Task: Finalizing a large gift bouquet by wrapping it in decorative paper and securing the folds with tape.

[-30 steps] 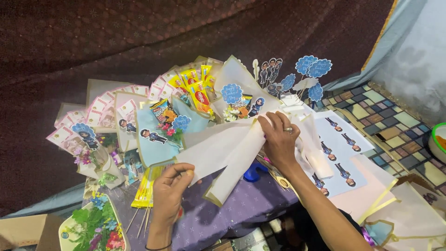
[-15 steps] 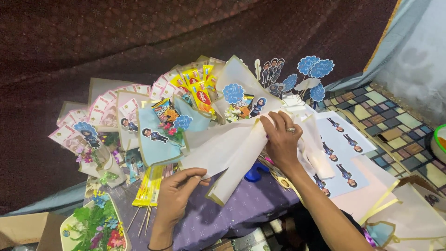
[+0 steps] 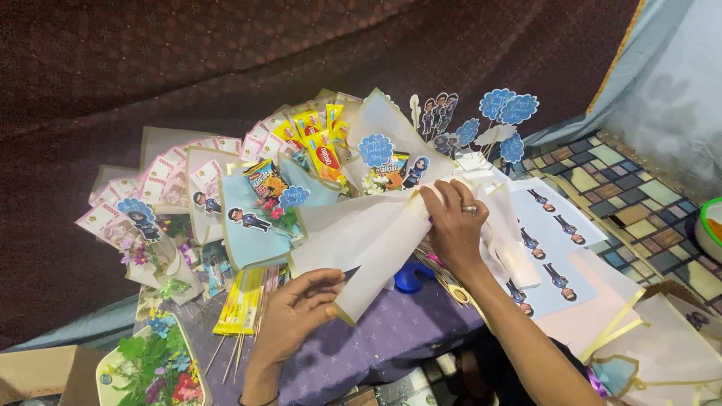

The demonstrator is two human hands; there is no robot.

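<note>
My right hand (image 3: 453,225), with a ring on one finger, presses down on the upper part of a cream wrapping-paper sheet (image 3: 361,240) that is folded around a bouquet of snack packets and cartoon stickers (image 3: 376,162). My left hand (image 3: 297,312) pinches the lower corner of the same cream sheet at its gold-edged fold. Under the paper a small blue object (image 3: 410,278) shows on the purple cloth (image 3: 391,338).
Finished bouquets lie to the left: a light-blue one (image 3: 252,218) and a pink one (image 3: 143,225). Yellow packets with sticks (image 3: 241,301), a flower tray (image 3: 150,368), a cut-out sticker sheet (image 3: 553,240), blue toppers (image 3: 504,113), a checkered mat (image 3: 632,210) surround them.
My left hand has moved up and right from the purple cloth and taken hold of the cream sheet's lower corner. My right hand stays pressed on the paper.
</note>
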